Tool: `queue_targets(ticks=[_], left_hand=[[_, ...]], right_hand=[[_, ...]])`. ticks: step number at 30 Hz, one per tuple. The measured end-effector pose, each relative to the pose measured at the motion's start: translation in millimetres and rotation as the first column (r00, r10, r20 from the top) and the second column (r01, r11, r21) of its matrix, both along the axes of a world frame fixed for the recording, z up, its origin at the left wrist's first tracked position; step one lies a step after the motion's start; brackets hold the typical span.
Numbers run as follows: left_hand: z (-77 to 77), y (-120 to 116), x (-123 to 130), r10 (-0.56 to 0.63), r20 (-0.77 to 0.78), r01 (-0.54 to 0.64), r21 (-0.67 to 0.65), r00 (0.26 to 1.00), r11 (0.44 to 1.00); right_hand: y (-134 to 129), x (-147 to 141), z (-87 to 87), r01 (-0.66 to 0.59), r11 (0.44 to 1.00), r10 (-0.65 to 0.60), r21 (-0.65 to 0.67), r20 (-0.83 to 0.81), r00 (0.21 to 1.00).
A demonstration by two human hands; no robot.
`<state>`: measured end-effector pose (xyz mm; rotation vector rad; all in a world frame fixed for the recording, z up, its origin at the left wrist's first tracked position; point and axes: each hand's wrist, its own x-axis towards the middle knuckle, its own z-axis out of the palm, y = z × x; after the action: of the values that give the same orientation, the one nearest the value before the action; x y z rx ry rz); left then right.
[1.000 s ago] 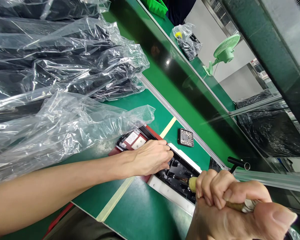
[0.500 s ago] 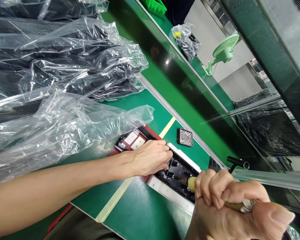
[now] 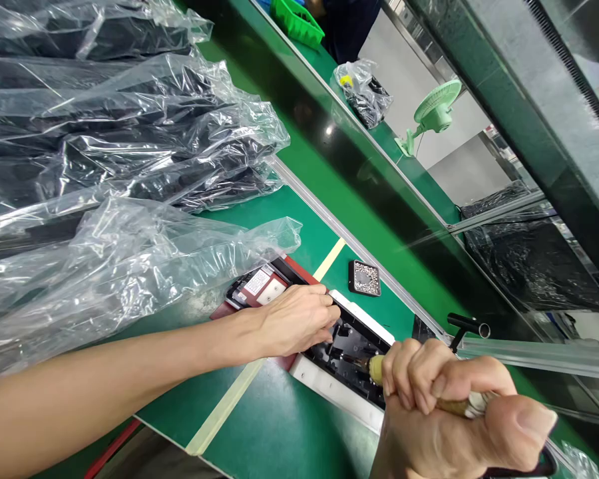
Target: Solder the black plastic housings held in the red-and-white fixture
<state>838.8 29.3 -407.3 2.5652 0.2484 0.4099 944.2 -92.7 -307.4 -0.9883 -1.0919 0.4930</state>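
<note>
My left hand reaches into a long black plastic housing with white side walls. Its fingers are pinched together low over the black interior, and whatever they hold is hidden. My right hand is wrapped round the handle of what looks like a soldering iron, with a yellow collar and a brownish metal barrel. The iron's thin tip points down into the housing, to the right of my left fingers. A dark red part with a white label lies at the housing's left end.
A small black tray of tiny metal pieces stands behind the housing. Plastic-bagged black parts are piled at left. A metal rail edges the green bench. Beyond are a green fan, a green basket and a person's dark clothing.
The view has shifted slightly, so the background sits lower and further left. Both hands keep about the same places at the housing, and the iron still points into it.
</note>
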Motion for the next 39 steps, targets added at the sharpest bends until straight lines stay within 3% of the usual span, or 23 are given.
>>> queue_targets(ticks=[22,39], left_hand=[[-5.1,2.2,1.2,-0.003,-0.01,0.003,0.01,1.0,1.0],[-0.9,2.5,0.0,-0.007,-0.023,0.007,-0.016,1.0,1.0]], right_hand=[[-2.9,5.2,-1.2,-0.018,1.0,0.018,-0.005,-0.014,1.0],[-9.0,16.3,4.5,-0.178,0.984,0.178,-0.022,-0.012,0.984]])
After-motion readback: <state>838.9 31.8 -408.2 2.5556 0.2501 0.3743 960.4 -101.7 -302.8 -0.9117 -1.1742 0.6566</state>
